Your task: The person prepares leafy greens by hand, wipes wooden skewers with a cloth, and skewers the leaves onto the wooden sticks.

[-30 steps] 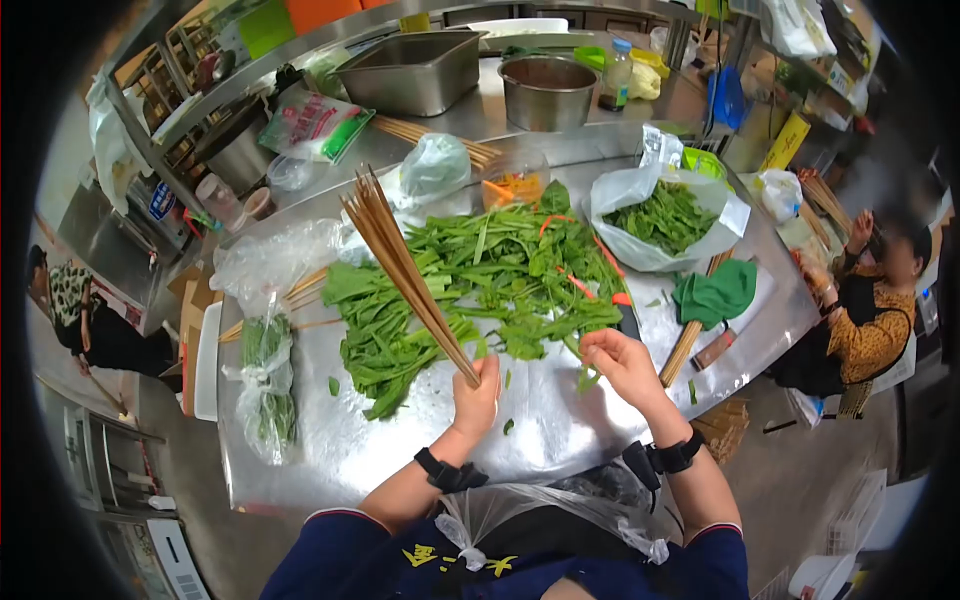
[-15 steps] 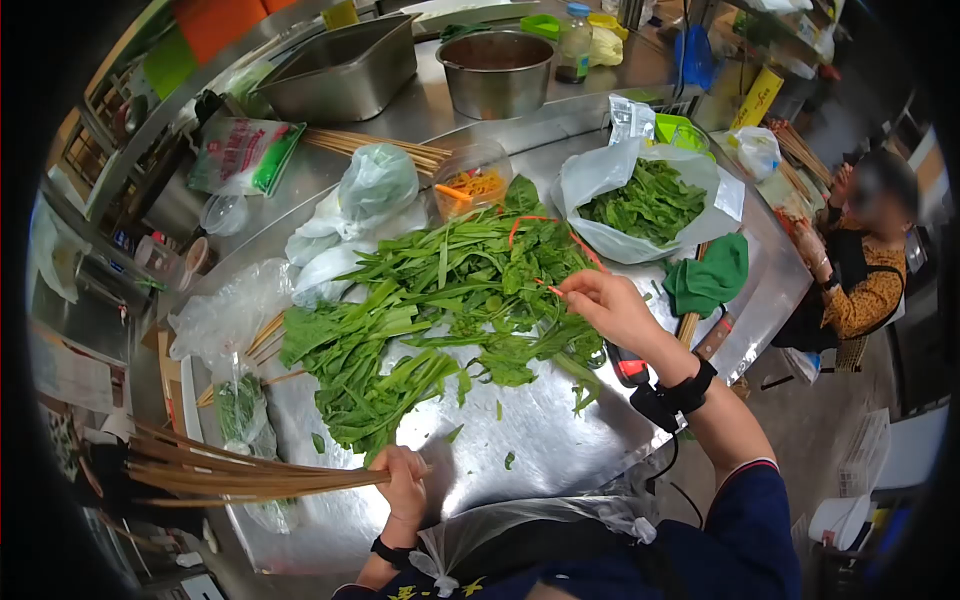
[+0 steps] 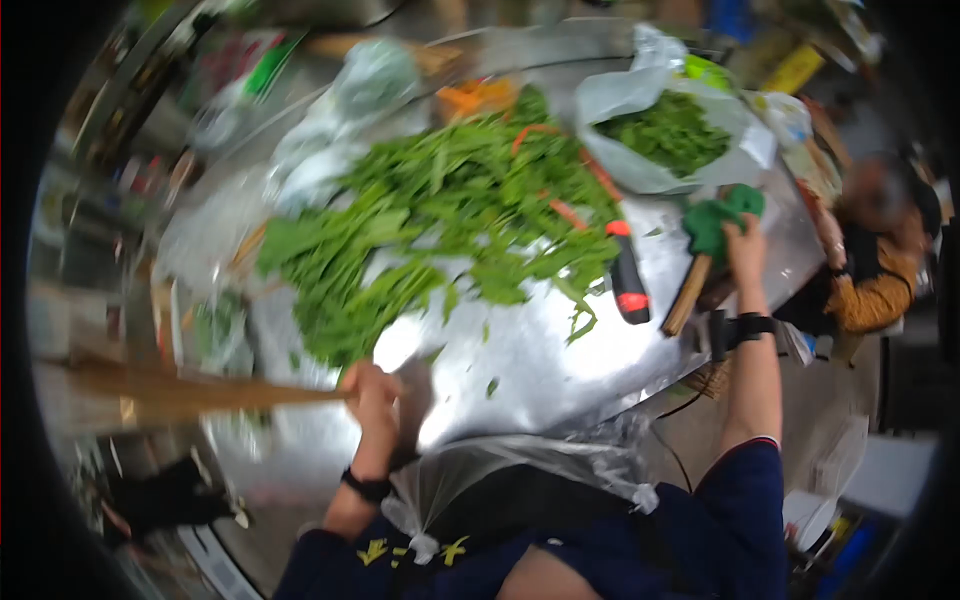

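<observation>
My left hand (image 3: 372,395) is closed round one end of a bundle of thin wooden skewers (image 3: 200,390), which stretches away to the left and is blurred. At the right of the metal table, my right hand (image 3: 745,250) has its fingers on a crumpled green cloth (image 3: 712,228) and appears to grip it. Light brown sticks (image 3: 688,298) poke out from beneath that cloth. A heap of leafy greens (image 3: 440,200) covers the middle of the table. To its right lies a tool with a black and red handle (image 3: 629,275) and a red strip (image 3: 600,175).
A white plastic bag of cut leaves (image 3: 665,130) stands at the back right. Tied plastic bags (image 3: 375,80) and orange shreds (image 3: 475,97) are behind the heap. Another person (image 3: 880,240) is beyond the table's right edge.
My right hand has left the red piece by the greens and moved right onto the green cloth. The left hand still holds the skewers. The view has shifted and blurred.
</observation>
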